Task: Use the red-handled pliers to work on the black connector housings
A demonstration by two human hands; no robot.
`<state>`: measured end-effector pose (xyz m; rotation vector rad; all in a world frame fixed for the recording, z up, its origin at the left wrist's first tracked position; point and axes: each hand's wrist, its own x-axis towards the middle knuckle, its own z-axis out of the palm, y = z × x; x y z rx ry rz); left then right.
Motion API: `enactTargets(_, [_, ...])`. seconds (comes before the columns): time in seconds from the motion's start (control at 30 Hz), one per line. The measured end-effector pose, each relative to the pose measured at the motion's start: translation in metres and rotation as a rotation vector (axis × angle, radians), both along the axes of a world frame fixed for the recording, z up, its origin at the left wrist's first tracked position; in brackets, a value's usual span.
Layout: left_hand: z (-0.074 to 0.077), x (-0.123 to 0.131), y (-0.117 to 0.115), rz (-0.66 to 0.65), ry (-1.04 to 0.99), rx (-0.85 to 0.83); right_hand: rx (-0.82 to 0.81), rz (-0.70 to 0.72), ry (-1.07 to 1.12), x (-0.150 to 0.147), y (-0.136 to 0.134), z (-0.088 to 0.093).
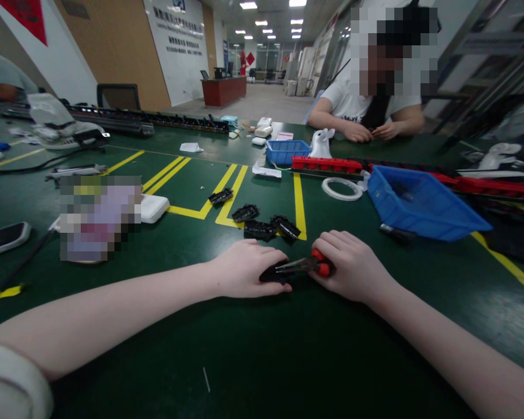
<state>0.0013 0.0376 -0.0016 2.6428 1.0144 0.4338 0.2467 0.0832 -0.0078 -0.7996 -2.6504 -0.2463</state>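
My right hand (pixel 349 267) is curled tight around the red grips of the pliers (pixel 303 266), whose thin nose points left into a small black part (pixel 273 273). My left hand (pixel 248 270) pins that part to the green table (pixel 262 361), fingers folded over it and thumb along its near edge. To my right the big blue bin (pixel 419 203) sits tilted, its open side towards me; I can see something dark low inside but cannot tell what. Farther off, a smaller blue tray (pixel 286 151) stands by the red strip (pixel 327 164), and its rim hides its contents. Just beyond my knuckles a cluster of loose black parts (pixel 266 224) lies across the yellow lines (pixel 231 201), with a white tape ring (pixel 342 188) near the bin's corner. The table in front of my forearms is bare green, giving room to draw back, while the bin crowds my right side. Most of the pinned part is covered by my fingers, and the plier tips vanish against it. Across the table a co-worker's hands (pixel 371 132) are bunched together on something too small to make out.
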Motion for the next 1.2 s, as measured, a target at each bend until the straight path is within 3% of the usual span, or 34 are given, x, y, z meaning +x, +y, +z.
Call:
enactTargets(0.23, [0.0001, -0.0005, 0.0003, 0.012, 0.013, -0.026, 0.003, -0.017, -0.041, -0.0032, -0.0046, 0.0078])
enactTargets(0.6, [0.0064, -0.0025, -0.0015, 0.018, -0.012, -0.082, 0.061, -0.099, -0.027, -0.0032, -0.0044, 0.0053])
enactTargets(1.2, [0.0017, 0.0028, -0.0008, 0.112, 0.034, -0.057, 0.052, -0.130, -0.007, -0.0016, -0.0025, 0.0039])
